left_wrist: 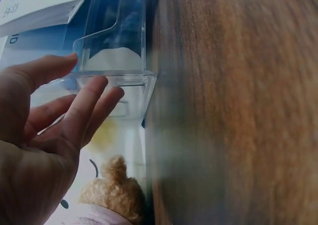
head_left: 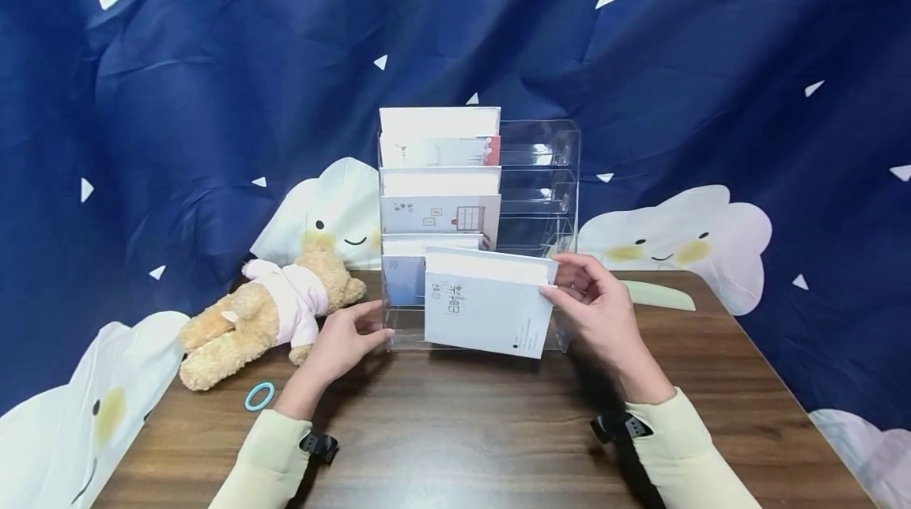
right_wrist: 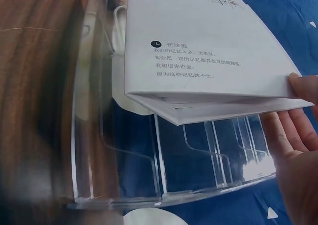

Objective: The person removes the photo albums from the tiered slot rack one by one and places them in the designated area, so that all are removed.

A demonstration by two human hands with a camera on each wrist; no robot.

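My right hand (head_left: 598, 307) pinches a white book (head_left: 487, 311) by its right edge, thumb in front and fingers behind. The book hangs slightly tilted before the lower tiers of a clear acrylic rack (head_left: 538, 130). In the right wrist view the book (right_wrist: 198, 51) shows dark printing, and the right hand (right_wrist: 298, 140) holds its edge. My left hand (head_left: 346, 341) is at the rack's lower left corner; in the left wrist view the left hand (left_wrist: 54, 120) has its fingers extended around the rack's clear side wall (left_wrist: 114, 73). Several pale books (head_left: 441, 213) stand in the rack's left half.
A teddy bear (head_left: 252, 315) in a pale pink top lies left of the rack. Near my left forearm a blue ring (head_left: 259, 396) rests on the wooden table (head_left: 455, 430). Behind hangs a dark blue curtain (head_left: 285, 58) with white triangles and clouds.
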